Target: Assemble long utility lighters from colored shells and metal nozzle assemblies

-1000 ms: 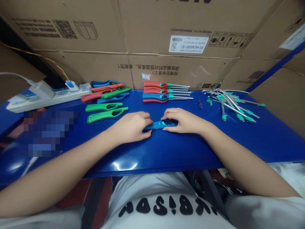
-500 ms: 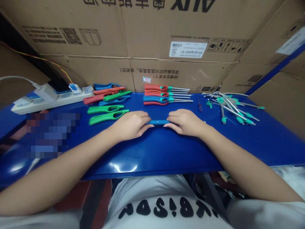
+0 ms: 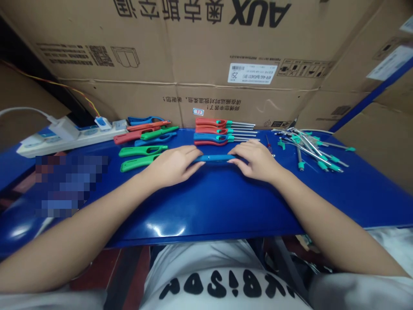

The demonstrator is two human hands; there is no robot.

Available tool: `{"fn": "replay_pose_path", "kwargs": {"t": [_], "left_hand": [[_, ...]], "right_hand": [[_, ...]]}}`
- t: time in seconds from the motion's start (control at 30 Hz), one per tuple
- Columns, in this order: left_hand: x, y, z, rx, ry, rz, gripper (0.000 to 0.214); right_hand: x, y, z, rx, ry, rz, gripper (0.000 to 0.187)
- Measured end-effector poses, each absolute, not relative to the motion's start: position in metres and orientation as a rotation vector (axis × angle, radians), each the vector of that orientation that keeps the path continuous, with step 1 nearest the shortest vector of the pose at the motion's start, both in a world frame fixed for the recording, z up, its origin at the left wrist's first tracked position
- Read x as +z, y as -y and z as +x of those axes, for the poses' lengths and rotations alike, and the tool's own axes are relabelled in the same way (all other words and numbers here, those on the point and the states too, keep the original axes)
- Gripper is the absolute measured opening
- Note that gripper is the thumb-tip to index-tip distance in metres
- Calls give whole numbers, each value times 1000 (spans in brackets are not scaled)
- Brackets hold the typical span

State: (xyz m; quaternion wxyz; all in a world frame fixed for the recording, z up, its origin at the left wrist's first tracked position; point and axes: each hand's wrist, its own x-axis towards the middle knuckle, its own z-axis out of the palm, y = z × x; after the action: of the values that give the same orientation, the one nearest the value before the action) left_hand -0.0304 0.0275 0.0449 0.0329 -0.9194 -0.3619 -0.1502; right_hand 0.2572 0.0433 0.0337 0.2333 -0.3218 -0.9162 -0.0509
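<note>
A blue plastic lighter handle (image 3: 211,158) lies across the middle of the blue table (image 3: 226,202), held at both ends. My left hand (image 3: 174,164) is closed on its left end. At the right end my right hand (image 3: 254,160) pinches it with curled fingers. Just behind the handle lie finished lighters (image 3: 222,130) with metal tubes, red and blue. Two green handle shells (image 3: 142,156) rest left of my left hand.
More red, green and blue handle shells (image 3: 148,128) lie at the back left, beside a white power strip (image 3: 64,134). A pile of metal tubes with teal tips (image 3: 309,144) sits at the right, with a small screwdriver (image 3: 269,144). Cardboard boxes (image 3: 206,64) wall the back.
Both hands have moved away from me with the blue handle, which has turned onto its edge and now lies close to the finished lighters.
</note>
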Motion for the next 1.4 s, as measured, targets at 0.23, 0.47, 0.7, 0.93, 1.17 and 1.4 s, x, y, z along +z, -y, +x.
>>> {"fn": "replay_pose_path", "kwargs": {"t": [0.23,0.47,0.7,0.93,1.17,1.4], "left_hand": [[39,-24,-16,-957,1796,-3130,39],[46,-32,-15,-1170,2636,-3423,40],[43,-18,-17,-826,1528,-3059,45],[36,-23,-23,-446,1244,-2856,40],[35,-32,-31,-437,1233,-2763,41],[38,-34,-34,-413,1260,-2720,43]], "right_hand": [[39,-40,253,-255,2570,-824,30],[37,-42,253,-341,2531,-716,26],[31,-37,245,-229,2503,-747,24],[32,-44,252,-99,2530,-861,29],[35,-63,285,-229,2508,-1111,25],[37,-69,298,-309,2489,-1183,17]]}}
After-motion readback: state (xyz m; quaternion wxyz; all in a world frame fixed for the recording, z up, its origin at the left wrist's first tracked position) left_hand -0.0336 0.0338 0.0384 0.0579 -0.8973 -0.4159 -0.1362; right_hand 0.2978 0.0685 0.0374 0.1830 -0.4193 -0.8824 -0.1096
